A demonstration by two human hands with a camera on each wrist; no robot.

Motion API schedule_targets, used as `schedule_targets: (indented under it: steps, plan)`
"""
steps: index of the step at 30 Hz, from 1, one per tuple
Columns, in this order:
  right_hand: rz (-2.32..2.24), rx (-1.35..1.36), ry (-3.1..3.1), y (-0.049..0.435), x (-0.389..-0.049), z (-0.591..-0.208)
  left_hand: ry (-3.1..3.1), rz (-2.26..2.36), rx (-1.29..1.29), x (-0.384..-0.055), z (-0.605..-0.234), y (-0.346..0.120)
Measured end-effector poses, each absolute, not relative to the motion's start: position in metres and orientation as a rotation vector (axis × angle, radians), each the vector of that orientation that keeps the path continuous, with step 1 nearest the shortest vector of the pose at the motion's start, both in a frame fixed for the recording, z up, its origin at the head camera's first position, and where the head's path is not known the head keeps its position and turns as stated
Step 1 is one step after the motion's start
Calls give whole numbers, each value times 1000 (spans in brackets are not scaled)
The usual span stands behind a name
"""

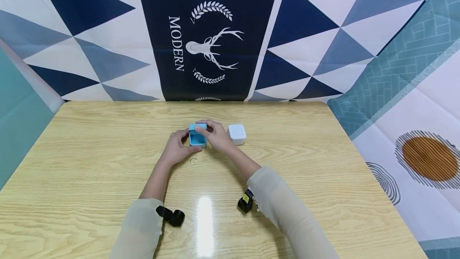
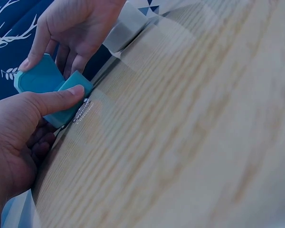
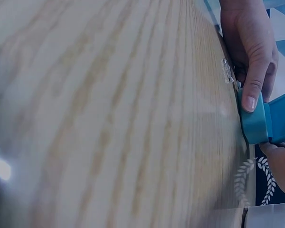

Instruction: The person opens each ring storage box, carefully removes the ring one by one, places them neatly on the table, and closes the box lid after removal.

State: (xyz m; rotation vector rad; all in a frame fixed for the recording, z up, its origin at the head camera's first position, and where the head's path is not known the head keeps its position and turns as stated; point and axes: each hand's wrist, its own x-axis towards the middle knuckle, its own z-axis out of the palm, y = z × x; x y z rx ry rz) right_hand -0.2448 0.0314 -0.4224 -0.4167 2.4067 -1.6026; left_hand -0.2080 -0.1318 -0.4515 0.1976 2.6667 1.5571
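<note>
A small light-blue hinged ring box [image 1: 197,140] stands on the wooden table with its lid [image 2: 40,76] raised. My left hand [image 1: 177,147] grips the lower half from the left, its thumb [image 2: 61,99] along the near side. From the right, my right hand [image 1: 217,136] pinches the raised lid between thumb and fingers. Inside, the box shows a plain blue hollow in the head view. A thin ring with a sparkling band [image 3: 227,71] lies on the table just in front of the box, close to my left thumb.
A white rounded box [image 1: 236,133] sits just right of my right hand. Behind the table's far edge hangs a patterned cloth [image 1: 215,51] with a deer print. The wooden tabletop [image 1: 90,171] stretches out on both sides of my arms.
</note>
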Motion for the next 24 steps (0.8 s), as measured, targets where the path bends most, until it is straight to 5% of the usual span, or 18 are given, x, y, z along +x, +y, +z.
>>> schedule_targets:
  steps: [24]
  plan:
    - [-1652, -443, 2360, 33, -242, -428, 2678, 1543, 190, -208, -452, -132]
